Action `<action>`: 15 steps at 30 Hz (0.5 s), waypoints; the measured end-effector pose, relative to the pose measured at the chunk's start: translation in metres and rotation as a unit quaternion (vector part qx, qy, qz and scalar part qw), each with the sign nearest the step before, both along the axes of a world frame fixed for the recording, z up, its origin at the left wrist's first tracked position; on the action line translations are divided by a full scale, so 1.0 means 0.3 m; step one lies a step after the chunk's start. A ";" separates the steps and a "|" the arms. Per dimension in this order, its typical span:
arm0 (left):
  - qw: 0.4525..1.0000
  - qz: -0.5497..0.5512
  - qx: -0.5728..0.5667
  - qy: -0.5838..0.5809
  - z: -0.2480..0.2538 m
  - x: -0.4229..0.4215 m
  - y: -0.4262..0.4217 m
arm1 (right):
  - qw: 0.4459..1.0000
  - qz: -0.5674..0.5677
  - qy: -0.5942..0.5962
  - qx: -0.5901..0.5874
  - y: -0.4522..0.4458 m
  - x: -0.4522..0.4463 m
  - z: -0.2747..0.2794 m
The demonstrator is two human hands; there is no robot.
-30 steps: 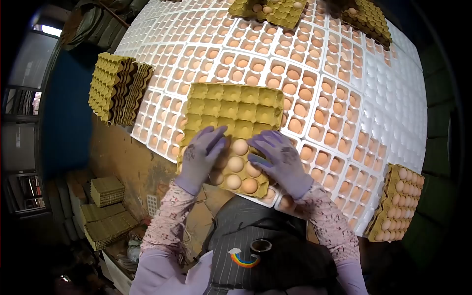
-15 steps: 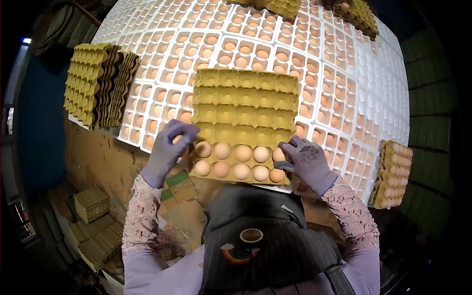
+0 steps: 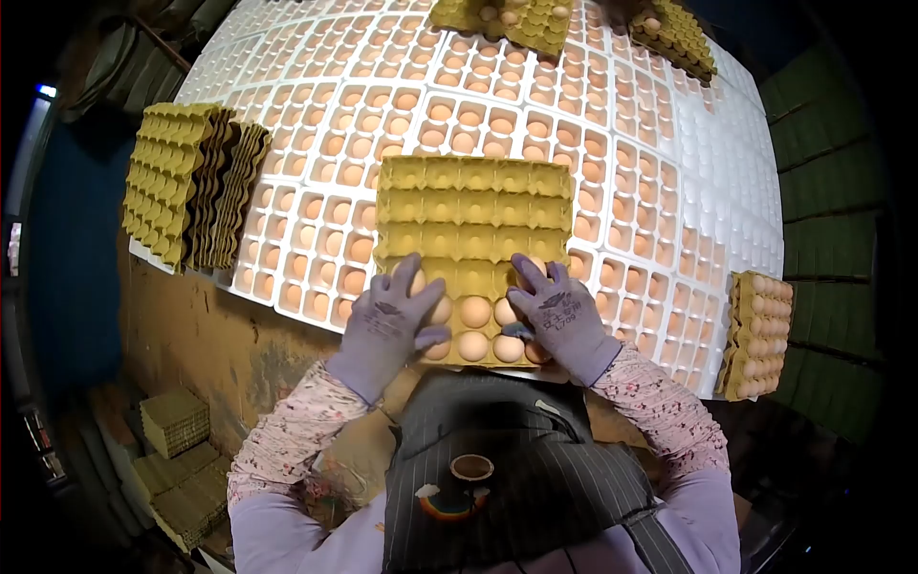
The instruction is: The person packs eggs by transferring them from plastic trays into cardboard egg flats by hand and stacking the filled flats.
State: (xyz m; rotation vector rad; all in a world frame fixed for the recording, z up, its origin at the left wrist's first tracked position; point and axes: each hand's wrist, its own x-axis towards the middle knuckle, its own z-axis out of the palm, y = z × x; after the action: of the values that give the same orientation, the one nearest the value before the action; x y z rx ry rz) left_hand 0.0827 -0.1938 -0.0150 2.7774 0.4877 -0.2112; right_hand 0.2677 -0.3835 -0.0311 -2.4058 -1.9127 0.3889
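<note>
A yellow pulp egg tray (image 3: 473, 206) lies in front of me. Eggs (image 3: 474, 311) fill its two nearest rows; the middle ones show, others are covered by my hands. My left hand (image 3: 387, 320), in a grey-purple glove, is over the tray's left side, its fingers curved around an egg (image 3: 418, 280) in the third row from me. On the right side, my right hand (image 3: 559, 311), gloved alike, has its fingers bent around another egg (image 3: 535, 267). The fingertips of both hands are partly hidden.
White plastic trays (image 3: 612, 215) full of eggs cover the table beneath. A stack of yellow trays (image 3: 172, 187) stands on edge at left. An egg-filled tray stack (image 3: 760, 335) is at right. More yellow trays (image 3: 516, 24) lie at the far side. Bundles (image 3: 177, 421) sit on the floor.
My left hand has moved right, from the tray's left edge onto the eggs. My right hand has shifted left over the tray. The view has tilted slightly, so the table appears lower.
</note>
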 end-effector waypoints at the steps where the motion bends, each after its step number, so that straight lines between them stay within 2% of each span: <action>1: 0.997 0.001 0.046 0.062 -0.016 0.028 -0.014 | 0.997 -0.025 0.069 0.026 -0.006 0.007 0.025; 3: 0.993 -0.040 0.087 0.063 -0.020 0.039 -0.004 | 0.976 -0.096 0.153 0.120 -0.059 0.019 0.061; 4: 0.993 -0.045 0.089 0.059 -0.014 0.041 0.015 | 0.928 -0.175 0.316 0.088 -0.083 0.035 0.095; 5: 0.998 0.014 -0.056 -0.003 -0.009 0.030 0.037 | 0.928 -0.182 0.314 0.089 -0.114 0.048 0.096; 6: 0.975 0.072 -0.200 -0.059 0.003 0.029 0.045 | 0.800 -0.283 0.519 0.100 -0.152 0.055 0.091; 7: 0.902 0.145 -0.396 -0.086 0.014 0.039 0.048 | 0.616 -0.364 0.690 0.109 -0.192 0.060 0.084; 8: 0.760 0.208 -0.613 -0.050 0.029 0.053 0.035 | 0.548 -0.374 0.742 0.100 -0.241 0.063 0.085; 9: 0.565 0.260 -0.783 -0.012 0.048 0.076 0.013 | 0.583 -0.376 0.713 0.107 -0.283 0.059 0.062; 10: 0.543 0.264 -0.796 -0.025 0.037 0.114 -0.033 | 0.609 -0.349 0.699 0.134 -0.311 0.047 0.070; 11: 0.523 0.264 -0.809 -0.038 0.027 0.166 -0.089 | 0.588 -0.357 0.713 0.140 -0.339 0.057 0.064; 13: 0.538 0.233 -0.810 0.003 0.039 0.269 -0.170 | 0.504 -0.386 0.761 0.135 -0.405 0.092 0.036; 14: 0.646 0.152 -0.747 -0.026 0.021 0.311 -0.210 | 0.489 -0.394 0.766 0.133 -0.444 0.113 0.029; 15: 0.661 0.141 -0.736 -0.020 0.028 0.365 -0.258 | 0.547 -0.397 0.721 0.156 -0.491 0.125 0.026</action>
State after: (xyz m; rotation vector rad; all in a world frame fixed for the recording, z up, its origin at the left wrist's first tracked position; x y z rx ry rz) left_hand 0.1923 -0.2712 -0.0067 1.0688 0.4073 -0.2825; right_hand 0.3052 -0.5307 -0.0233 -1.3194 -0.0756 1.1992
